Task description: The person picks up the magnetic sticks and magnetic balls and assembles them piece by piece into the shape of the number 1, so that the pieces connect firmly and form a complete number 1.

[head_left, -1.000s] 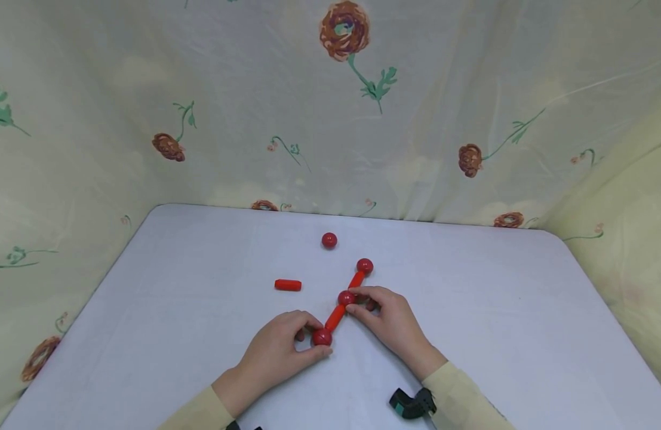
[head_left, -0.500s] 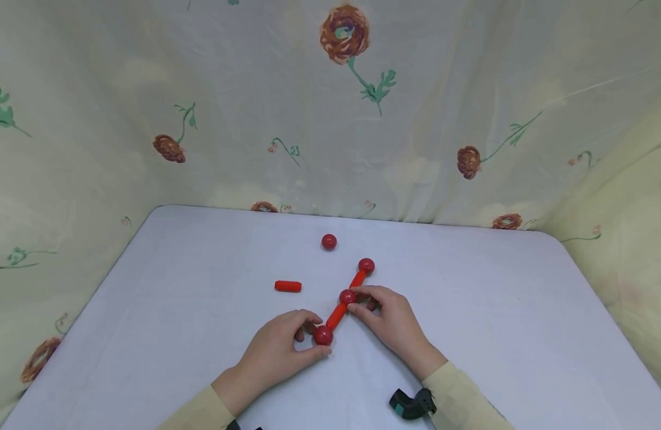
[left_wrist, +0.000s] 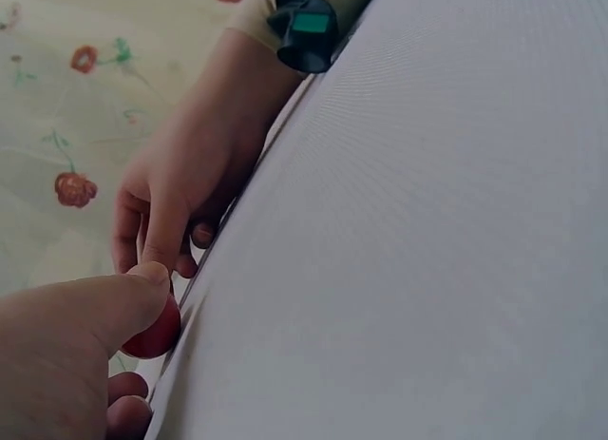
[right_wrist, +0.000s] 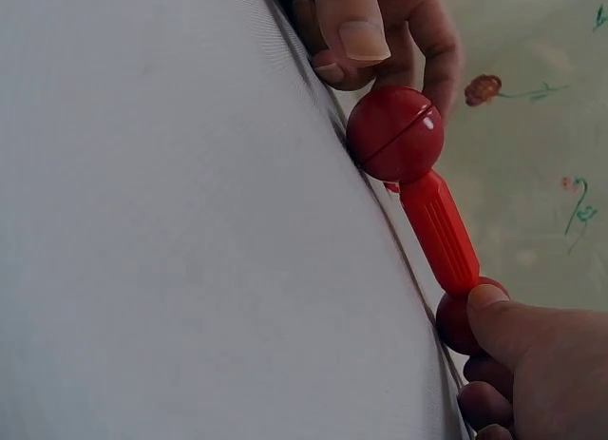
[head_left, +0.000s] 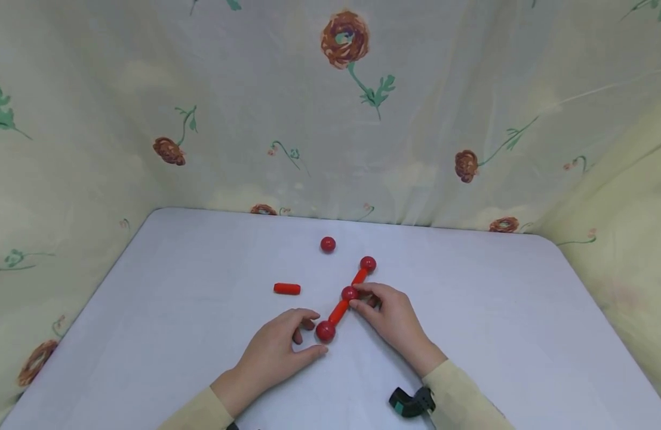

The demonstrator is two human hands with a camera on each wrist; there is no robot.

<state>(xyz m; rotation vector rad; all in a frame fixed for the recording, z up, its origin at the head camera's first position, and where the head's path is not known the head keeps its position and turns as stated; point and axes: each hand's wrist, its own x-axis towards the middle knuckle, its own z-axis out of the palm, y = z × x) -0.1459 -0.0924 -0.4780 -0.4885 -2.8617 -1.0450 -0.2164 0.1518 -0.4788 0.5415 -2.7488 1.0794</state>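
Three red balls and two orange-red rods form a straight chain on the white table. My right hand pinches the middle ball between thumb and fingers. From it one rod runs to the near ball, which shows a seam line in the right wrist view. My left hand is spread loosely around that near ball, thumb and fingers standing apart from it. Beyond the right fingertips, the other rod leads to the far ball.
A loose red ball lies toward the back of the table. Left of the chain is a loose orange-red rod. Flower-printed cloth hangs behind and beside the table. A black device sits at the right wrist.
The chain has shifted slightly away and to the right, with the right hand still pinching its middle ball. My left thumb and fingers have parted from the near ball.
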